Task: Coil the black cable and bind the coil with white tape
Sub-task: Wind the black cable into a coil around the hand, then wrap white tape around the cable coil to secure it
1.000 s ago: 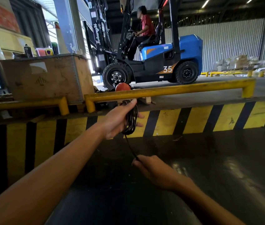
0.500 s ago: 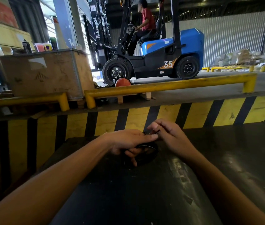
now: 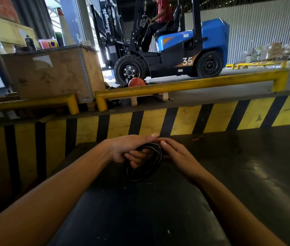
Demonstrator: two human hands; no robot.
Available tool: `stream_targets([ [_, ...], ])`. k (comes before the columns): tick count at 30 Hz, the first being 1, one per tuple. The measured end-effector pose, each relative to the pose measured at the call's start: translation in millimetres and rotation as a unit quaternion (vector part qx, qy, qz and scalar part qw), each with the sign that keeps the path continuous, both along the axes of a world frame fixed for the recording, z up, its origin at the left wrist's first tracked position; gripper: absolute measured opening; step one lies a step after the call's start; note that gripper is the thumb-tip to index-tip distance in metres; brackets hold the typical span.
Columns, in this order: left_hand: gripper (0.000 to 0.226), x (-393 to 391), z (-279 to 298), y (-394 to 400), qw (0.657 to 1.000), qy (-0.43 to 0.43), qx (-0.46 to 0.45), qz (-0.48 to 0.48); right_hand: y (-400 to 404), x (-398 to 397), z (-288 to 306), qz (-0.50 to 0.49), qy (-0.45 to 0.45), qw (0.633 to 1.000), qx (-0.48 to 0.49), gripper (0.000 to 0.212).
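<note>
The black cable [image 3: 145,170] is wound into a small coil of several loops, held low over a dark surface [image 3: 140,210]. My left hand [image 3: 128,150] grips the coil's left side, with fingers curled through the loops and thumb across the top. My right hand [image 3: 178,157] rests against the coil's upper right edge, fingertips pinching the strands there. No white tape is in view.
A yellow-and-black striped wall [image 3: 158,121] rises just beyond my hands, topped by yellow rails [image 3: 185,85]. Behind it stand a wooden crate [image 3: 51,73] at the left and a blue forklift [image 3: 172,47] with a seated person. An orange ball-like object [image 3: 135,81] sits by the rail.
A second ago my left hand held the coil up high while my right pulled the cable's tail below. Both hands have come together low, with the whole cable now in the coil.
</note>
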State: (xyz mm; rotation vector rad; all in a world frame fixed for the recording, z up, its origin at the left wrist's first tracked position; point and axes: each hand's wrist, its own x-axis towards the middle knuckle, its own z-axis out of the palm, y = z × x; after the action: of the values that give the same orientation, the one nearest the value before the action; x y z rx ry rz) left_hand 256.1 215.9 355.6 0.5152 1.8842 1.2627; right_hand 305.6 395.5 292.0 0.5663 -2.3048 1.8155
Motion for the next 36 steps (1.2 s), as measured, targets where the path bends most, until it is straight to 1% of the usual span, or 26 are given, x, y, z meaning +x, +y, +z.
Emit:
stream_targets([
  [4,0.053,1,-22,-12,0.998,-0.048,0.027,0.043,-18,-2,-20,0.049,-0.052,0.996,-0.044,0.035],
  [7,0.053,6,-45,-19,0.993,-0.033,0.005,0.113,-28,-5,-43,0.032,-0.081,0.995,-0.057,0.032],
  [8,0.053,6,-56,-21,0.989,-0.011,-0.007,0.145,-31,-6,-53,0.020,-0.091,0.994,-0.053,0.030],
  [10,0.049,8,-83,-21,0.975,0.063,-0.028,0.212,-38,-9,-77,0.002,-0.118,0.992,-0.041,0.026],
  [12,0.048,11,-119,-19,0.950,0.143,-0.049,0.274,-44,-12,-106,-0.011,-0.174,0.984,-0.031,0.027],
  [14,0.050,17,-158,-20,0.927,0.202,-0.088,0.302,-47,-13,-138,-0.018,-0.241,0.970,-0.017,0.027],
  [16,0.047,28,-192,-25,0.920,0.212,-0.132,0.301,-47,-10,-171,-0.028,-0.290,0.956,0.033,0.019],
  [18,0.048,39,-220,-34,0.921,0.193,-0.175,0.288,-42,-8,-210,-0.049,-0.295,0.941,0.159,0.009],
  [19,0.047,45,-231,-38,0.922,0.184,-0.194,0.279,-39,-5,-229,-0.045,-0.293,0.926,0.233,0.008],
  [21,0.038,52,-248,-46,0.926,0.164,-0.218,0.259,-37,3,-261,-0.010,-0.304,0.890,0.339,0.025],
  [23,0.026,57,-257,-48,0.930,0.147,-0.217,0.259,-40,11,-284,0.023,-0.303,0.865,0.400,0.036],
  [24,0.023,57,-261,-50,0.930,0.144,-0.216,0.261,-43,14,-290,0.029,-0.298,0.858,0.416,0.035],
  [25,0.021,58,-263,-50,0.931,0.141,-0.215,0.258,-46,16,-295,0.031,-0.297,0.857,0.419,0.029],
  [28,0.022,57,-269,-52,0.937,0.130,-0.224,0.234,-50,16,-297,0.022,-0.295,0.872,0.390,0.007],
  [30,0.023,54,-267,-51,0.942,0.117,-0.233,0.211,-48,10,-288,0.012,-0.271,0.897,0.349,0.009],
  [31,0.023,51,-264,-50,0.945,0.114,-0.233,0.198,-45,5,-279,-0.005,-0.264,0.917,0.300,0.012],
  [32,0.024,49,-260,-48,0.950,0.110,-0.228,0.181,-43,-1,-266,-0.027,-0.270,0.934,0.231,0.015],
  [33,0.025,47,-254,-45,0.957,0.105,-0.215,0.164,-40,-6,-250,-0.044,-0.286,0.947,0.142,0.019],
  [34,0.025,45,-247,-41,0.964,0.099,-0.196,0.150,-36,-10,-232,-0.048,-0.296,0.952,0.057,0.022],
  [35,0.025,41,-239,-37,0.971,0.092,-0.172,0.139,-32,-13,-214,-0.043,-0.291,0.956,-0.008,0.024],
  [36,0.023,38,-231,-33,0.977,0.086,-0.148,0.130,-28,-16,-197,-0.039,-0.273,0.960,-0.034,0.024],
])
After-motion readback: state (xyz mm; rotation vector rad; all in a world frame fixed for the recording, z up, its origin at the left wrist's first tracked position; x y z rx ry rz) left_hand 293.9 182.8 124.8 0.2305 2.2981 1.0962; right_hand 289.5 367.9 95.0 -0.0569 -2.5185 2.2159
